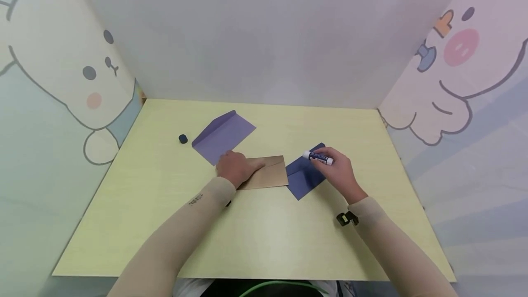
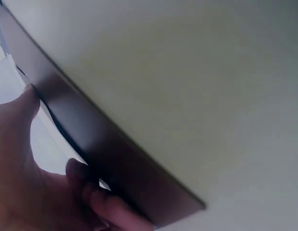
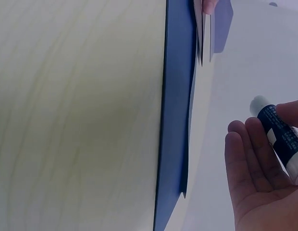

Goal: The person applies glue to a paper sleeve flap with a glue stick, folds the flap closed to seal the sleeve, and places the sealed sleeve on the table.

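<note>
- Walls: plain grey back wall (image 1: 264, 35); pale left wall (image 1: 33, 159) and right wall (image 1: 474, 196), each printed with a large white cartoon animal.
- Worktop (image 1: 103, 223): pale yellow, faint wood grain, set between the walls.
- Left hand (image 1: 237, 168): beige sleeve; thumb stretched over the tan envelope, fingers bent at its left end; whether they pinch it or merely press cannot be told.
- Right hand (image 1: 340, 173): beige sleeve; thumb and fingers pinch the glue stick above the dark blue envelope, the outer fingers fairly straight.
- Lavender envelope (image 1: 226, 136): farthest back of the three, left of centre; darker band along its upper-left side.
- Tan envelope (image 1: 272, 175): centre of the worktop, flap line near its upper edge, right end meeting the dark blue one.
- Dark blue envelope (image 1: 303, 178): right of the tan, set aslant, partly hidden by the right hand.
- Glue stick (image 1: 318, 157): dark blue label, pale lettering, whitish ends, held tilted.
- Cap-like piece (image 1: 183, 139): small, dark, round, just left of the lavender envelope.
</note>
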`<state>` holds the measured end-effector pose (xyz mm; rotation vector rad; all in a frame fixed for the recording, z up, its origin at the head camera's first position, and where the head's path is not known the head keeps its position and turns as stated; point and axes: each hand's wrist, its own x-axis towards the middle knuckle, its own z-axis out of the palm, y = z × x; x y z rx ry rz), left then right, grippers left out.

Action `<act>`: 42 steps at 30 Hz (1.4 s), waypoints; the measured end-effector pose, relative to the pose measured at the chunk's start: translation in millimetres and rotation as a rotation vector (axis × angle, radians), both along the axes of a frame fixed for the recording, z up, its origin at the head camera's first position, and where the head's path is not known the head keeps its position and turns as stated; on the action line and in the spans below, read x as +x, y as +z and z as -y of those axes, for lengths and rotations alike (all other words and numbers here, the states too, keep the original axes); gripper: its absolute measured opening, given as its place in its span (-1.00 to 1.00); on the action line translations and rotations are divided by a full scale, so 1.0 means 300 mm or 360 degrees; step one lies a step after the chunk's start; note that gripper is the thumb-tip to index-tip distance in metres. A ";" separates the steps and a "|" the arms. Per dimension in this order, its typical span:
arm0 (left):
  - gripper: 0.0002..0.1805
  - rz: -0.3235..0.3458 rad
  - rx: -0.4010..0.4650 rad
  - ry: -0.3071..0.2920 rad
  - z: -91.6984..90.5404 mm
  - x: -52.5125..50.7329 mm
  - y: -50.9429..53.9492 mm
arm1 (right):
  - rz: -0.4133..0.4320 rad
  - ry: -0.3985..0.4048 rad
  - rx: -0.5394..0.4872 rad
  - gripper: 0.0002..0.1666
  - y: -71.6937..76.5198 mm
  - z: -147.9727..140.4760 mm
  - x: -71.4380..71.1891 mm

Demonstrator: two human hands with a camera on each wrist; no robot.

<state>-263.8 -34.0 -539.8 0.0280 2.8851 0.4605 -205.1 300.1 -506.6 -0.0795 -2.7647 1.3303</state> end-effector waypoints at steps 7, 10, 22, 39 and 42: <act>-0.19 -0.0027 0.0164 -0.0152 0.060 -0.036 -0.028 | -0.0011 0.0016 0.0018 -0.57 0.008 0.004 -0.003; -0.31 0.0078 0.0262 -0.0168 0.100 -0.082 -0.074 | -0.0018 0.0015 0.0014 -0.58 0.011 0.005 -0.002; -0.45 0.0181 0.0243 -0.0255 0.142 -0.152 -0.144 | -0.0025 0.0008 0.0007 -0.58 0.013 0.011 -0.003; -0.30 0.0262 0.0158 -0.0286 0.148 -0.163 -0.137 | -0.0002 -0.0009 0.0015 -0.59 0.018 0.018 -0.001; -0.30 0.0277 0.0187 -0.0293 0.154 -0.169 -0.140 | 0.0003 -0.0007 0.0012 -0.58 0.019 0.018 -0.003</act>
